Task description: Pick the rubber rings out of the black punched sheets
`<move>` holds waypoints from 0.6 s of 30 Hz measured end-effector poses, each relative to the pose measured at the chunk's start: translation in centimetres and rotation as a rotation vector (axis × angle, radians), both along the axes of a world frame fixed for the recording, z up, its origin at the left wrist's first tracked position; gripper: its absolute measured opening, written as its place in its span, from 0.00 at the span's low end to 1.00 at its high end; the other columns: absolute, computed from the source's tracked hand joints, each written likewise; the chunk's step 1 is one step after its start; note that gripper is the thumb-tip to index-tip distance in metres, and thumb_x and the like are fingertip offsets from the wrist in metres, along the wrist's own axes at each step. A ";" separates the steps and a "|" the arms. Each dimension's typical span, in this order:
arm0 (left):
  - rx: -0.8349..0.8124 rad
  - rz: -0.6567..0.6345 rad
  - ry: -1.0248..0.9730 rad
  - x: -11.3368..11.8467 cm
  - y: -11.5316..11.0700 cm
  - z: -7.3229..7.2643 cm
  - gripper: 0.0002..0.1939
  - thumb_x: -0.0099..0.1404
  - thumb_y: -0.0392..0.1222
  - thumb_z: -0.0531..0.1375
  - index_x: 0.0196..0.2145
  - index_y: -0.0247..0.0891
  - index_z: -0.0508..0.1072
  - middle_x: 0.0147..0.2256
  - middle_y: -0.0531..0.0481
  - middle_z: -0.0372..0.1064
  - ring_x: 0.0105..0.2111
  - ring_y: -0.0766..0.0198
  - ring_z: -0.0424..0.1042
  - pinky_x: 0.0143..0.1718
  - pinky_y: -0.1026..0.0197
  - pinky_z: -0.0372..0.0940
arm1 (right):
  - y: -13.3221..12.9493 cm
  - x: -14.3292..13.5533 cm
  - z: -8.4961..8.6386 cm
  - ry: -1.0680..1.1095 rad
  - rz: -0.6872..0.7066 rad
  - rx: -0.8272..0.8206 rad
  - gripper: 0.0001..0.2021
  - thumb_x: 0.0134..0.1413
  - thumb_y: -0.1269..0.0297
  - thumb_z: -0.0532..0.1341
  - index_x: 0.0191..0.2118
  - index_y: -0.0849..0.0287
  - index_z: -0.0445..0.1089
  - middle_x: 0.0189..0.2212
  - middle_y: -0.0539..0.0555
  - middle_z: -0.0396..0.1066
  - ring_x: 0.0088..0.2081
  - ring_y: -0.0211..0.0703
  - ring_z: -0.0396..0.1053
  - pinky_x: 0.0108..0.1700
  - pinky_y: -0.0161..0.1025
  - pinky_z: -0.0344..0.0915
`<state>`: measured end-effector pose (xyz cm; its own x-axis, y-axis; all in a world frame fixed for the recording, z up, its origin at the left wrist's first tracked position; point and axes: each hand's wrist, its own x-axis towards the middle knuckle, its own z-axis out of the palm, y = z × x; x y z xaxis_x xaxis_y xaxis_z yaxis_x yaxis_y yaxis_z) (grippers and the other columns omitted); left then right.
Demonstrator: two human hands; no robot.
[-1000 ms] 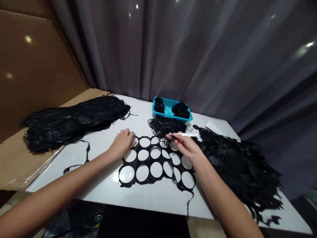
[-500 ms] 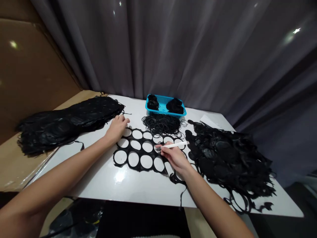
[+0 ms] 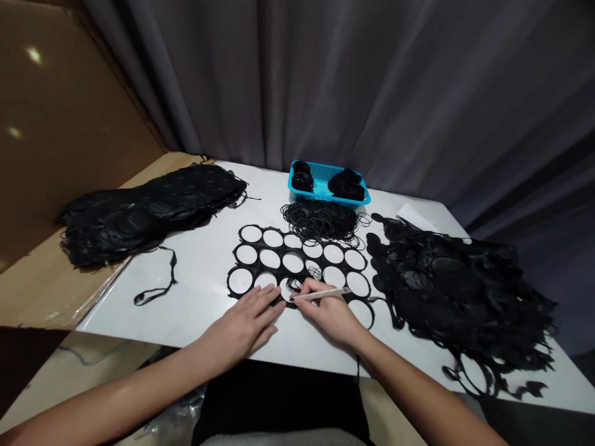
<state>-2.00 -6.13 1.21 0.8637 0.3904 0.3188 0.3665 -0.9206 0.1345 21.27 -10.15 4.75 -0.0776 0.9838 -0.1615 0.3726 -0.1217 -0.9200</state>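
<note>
A black rubbery sheet (image 3: 281, 259) with rows of large round holes lies flat on the white table. My left hand (image 3: 253, 317) rests on its near edge, fingers stretched out and flat. Closed around a slim white pen-like tool (image 3: 329, 293) is my right hand (image 3: 325, 313), low over the near rows of holes. Several thin black rings (image 3: 315, 272) bunch at the right fingertips; whether the tool or the fingers carry them I cannot tell. Just beyond the sheet lies a heap of thin black rings (image 3: 320, 220).
A blue basket (image 3: 325, 166) with black ring bundles stands at the back. Stacked black sheets (image 3: 149, 210) lie left, and a pile of black discs and scraps (image 3: 460, 285) lies right. A loose black strip (image 3: 158, 290) and white paper (image 3: 416, 217) are also on the table (image 3: 195, 297).
My left hand has moved from the sheet's far left corner to its near edge. My right hand, with the tool, has come nearer to me. The view has shifted slightly.
</note>
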 end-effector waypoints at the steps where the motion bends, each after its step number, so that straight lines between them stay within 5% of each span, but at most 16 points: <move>1: 0.004 0.003 0.002 0.0 0.0 0.0 0.20 0.73 0.41 0.54 0.60 0.34 0.66 0.62 0.38 0.59 0.63 0.49 0.59 0.63 0.44 0.58 | -0.1 -0.1 -0.1 -0.012 -0.003 0.002 0.08 0.58 0.63 0.60 0.30 0.58 0.63 0.37 0.51 0.75 0.40 0.42 0.70 0.43 0.38 0.61; 9: -0.005 0.017 -0.021 0.2 -0.1 -0.1 0.19 0.72 0.40 0.54 0.58 0.35 0.67 0.61 0.37 0.60 0.61 0.49 0.62 0.60 0.43 0.62 | -0.7 -0.4 -1.4 -0.187 0.037 0.221 0.08 0.61 0.66 0.59 0.31 0.58 0.62 0.35 0.51 0.72 0.40 0.43 0.69 0.44 0.40 0.62; 14: -0.040 0.017 -0.027 0.0 0.2 -0.5 0.20 0.71 0.39 0.54 0.59 0.37 0.67 0.64 0.37 0.54 0.66 0.46 0.53 0.60 0.40 0.61 | -1.4 -1.4 -1.5 -0.603 0.272 0.577 0.07 0.63 0.74 0.51 0.39 0.58 0.64 0.40 0.59 0.71 0.42 0.50 0.65 0.45 0.45 0.64; 16: -0.053 0.012 -0.026 -0.1 0.3 -0.7 0.20 0.71 0.39 0.54 0.59 0.37 0.66 0.65 0.37 0.53 0.67 0.45 0.51 0.61 0.39 0.59 | -0.3 -0.3 -1.1 -0.697 0.223 0.649 0.10 0.63 0.75 0.49 0.41 0.58 0.65 0.41 0.59 0.71 0.43 0.50 0.65 0.45 0.44 0.64; 18: -0.070 0.008 -0.028 -0.2 0.4 -0.8 0.20 0.71 0.39 0.54 0.59 0.38 0.66 0.65 0.38 0.52 0.67 0.44 0.50 0.62 0.39 0.58 | 1.9 2.2 -0.6 -0.714 0.007 0.640 0.07 0.64 0.72 0.50 0.39 0.58 0.64 0.37 0.58 0.69 0.39 0.49 0.65 0.42 0.44 0.63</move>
<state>-2.22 -5.73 0.42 0.8517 0.4192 0.3145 0.3688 -0.9058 0.2087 23.51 -8.29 4.17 -0.1753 0.9020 0.3945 0.8697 0.3297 -0.3673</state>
